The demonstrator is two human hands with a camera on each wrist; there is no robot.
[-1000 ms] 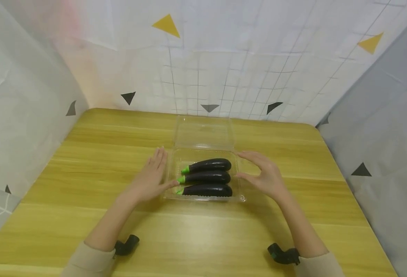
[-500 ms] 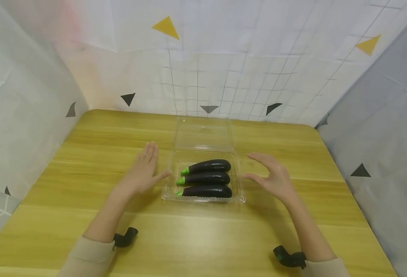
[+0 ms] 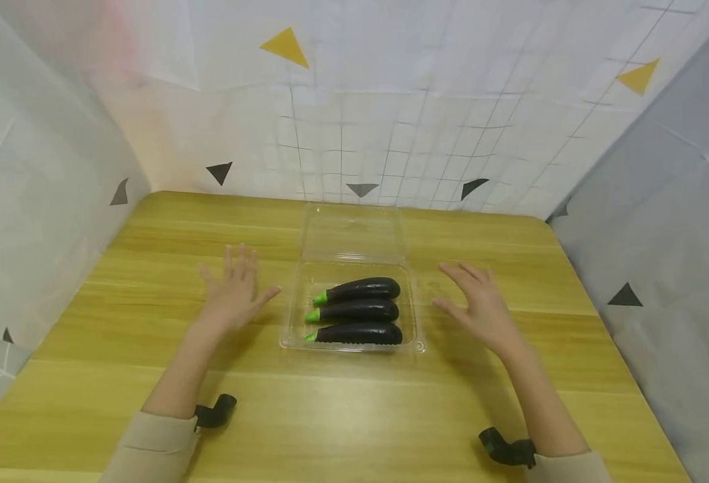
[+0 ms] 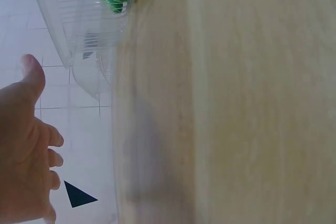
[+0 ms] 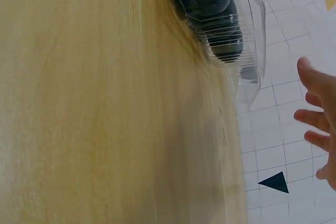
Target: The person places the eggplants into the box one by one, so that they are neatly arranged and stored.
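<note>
Above a wood-grain table, left hand and right hand, loosely spread and empty, flanked 3 eggplants in a container, placement seemingly done, closure likely needing the far lid lifted.

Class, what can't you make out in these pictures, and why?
Head view: undersides of the eggplants, hidden by their own bodies.
Head view: round mark at a corner of the box, too small to identify.
Left wrist view: most of the eggplants, beyond the top edge.
Right wrist view: part of the right hand, beyond the right edge.
</note>
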